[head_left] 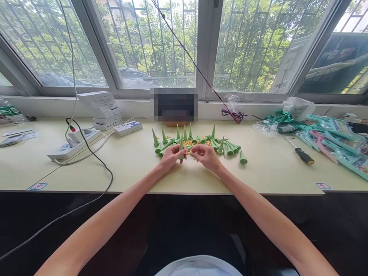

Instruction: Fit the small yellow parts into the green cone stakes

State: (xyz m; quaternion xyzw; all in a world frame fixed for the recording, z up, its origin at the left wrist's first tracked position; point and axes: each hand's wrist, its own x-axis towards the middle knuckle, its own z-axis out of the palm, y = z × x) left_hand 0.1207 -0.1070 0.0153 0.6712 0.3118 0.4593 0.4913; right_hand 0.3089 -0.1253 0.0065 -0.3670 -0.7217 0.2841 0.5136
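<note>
Several small green plastic cones (201, 142) lie and stand in a cluster on the pale tabletop (129, 168), around a heap of small yellow pieces (192, 142). My left hand (171, 155) is closed on one green cone (181, 147) that points upward. My right hand (206, 156) is pinched on a small yellow piece (190, 152) beside that cone. Both hands rest at the near edge of the cluster, fingertips almost touching.
A white power strip (73, 144) with a black cable lies at left, white boxes (103, 109) behind it. A screwdriver (301, 153) and teal packaged items (336, 142) sit at right. Red and black wires (232, 115) hang by the window sill.
</note>
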